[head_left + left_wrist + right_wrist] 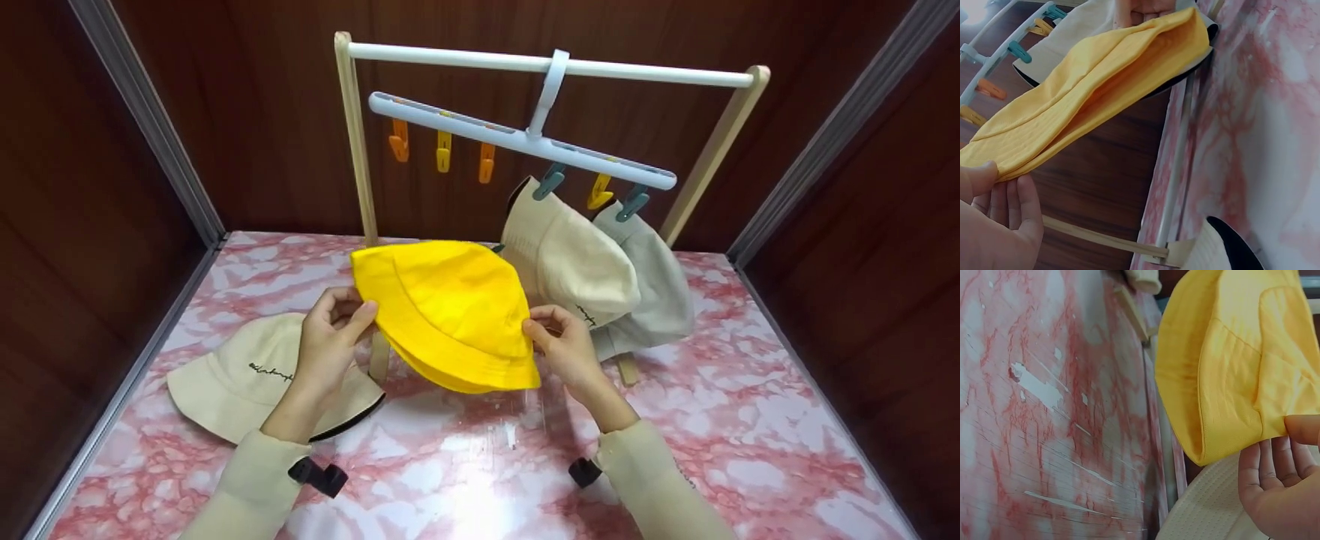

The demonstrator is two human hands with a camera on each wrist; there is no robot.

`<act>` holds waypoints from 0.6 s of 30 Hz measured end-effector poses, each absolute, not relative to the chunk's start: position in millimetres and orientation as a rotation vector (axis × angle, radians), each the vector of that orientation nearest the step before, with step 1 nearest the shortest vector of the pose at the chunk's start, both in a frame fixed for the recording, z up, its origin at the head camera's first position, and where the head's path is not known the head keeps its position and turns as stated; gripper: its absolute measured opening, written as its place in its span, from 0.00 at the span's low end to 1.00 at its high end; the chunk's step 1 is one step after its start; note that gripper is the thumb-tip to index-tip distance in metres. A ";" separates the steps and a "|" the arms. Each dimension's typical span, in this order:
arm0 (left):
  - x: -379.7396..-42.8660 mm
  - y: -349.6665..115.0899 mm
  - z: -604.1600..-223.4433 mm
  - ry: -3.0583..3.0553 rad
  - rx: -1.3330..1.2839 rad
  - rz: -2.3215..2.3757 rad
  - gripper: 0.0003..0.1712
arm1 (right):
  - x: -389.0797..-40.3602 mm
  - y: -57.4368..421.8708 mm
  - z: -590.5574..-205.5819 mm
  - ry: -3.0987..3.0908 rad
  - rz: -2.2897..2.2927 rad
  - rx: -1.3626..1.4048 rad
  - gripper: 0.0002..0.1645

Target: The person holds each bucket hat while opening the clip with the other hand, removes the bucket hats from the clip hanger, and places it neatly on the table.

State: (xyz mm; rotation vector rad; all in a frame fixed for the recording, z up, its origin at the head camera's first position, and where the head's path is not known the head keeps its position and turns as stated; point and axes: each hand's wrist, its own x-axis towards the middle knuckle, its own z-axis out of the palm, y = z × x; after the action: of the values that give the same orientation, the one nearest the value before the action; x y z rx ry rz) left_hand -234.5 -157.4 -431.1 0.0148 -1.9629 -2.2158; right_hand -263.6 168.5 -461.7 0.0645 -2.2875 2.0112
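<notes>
A yellow bucket hat is held up above the table between both hands, its brim tilted down toward the left. The left hand pinches the brim's left corner between thumb and fingers. At the opposite side, the right hand pinches the hat near where crown and brim meet. In the left wrist view the yellow hat is folded nearly flat, with a gap along its brim. Behind the right hand hang a cream bucket hat and a grey bucket hat, clipped to a hanger.
Another cream bucket hat lies on the marbled table, partly behind the left forearm. The hanger hooks over a white rail on a wooden stand. On its left side dangle an orange clip and a yellow clip.
</notes>
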 end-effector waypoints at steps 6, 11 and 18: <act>-228.5 -165.8 -443.7 -1.997 0.048 -2.214 0.14 | -264.9 166.1 -460.1 -2.319 1.984 0.091 0.06; -224.0 -171.8 -454.6 -2.005 0.106 -2.240 0.14 | -267.6 164.1 -461.0 -2.357 1.973 0.106 0.07; -218.4 -177.4 -466.3 -2.063 0.179 -2.244 0.13 | -271.5 160.8 -462.9 -2.438 1.909 0.100 0.08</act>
State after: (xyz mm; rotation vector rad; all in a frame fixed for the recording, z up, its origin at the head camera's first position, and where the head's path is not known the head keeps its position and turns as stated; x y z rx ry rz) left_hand -218.4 -177.4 -466.3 0.1789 -2.0630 -2.2438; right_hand -271.5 160.8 -462.9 0.1003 -2.4376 1.9086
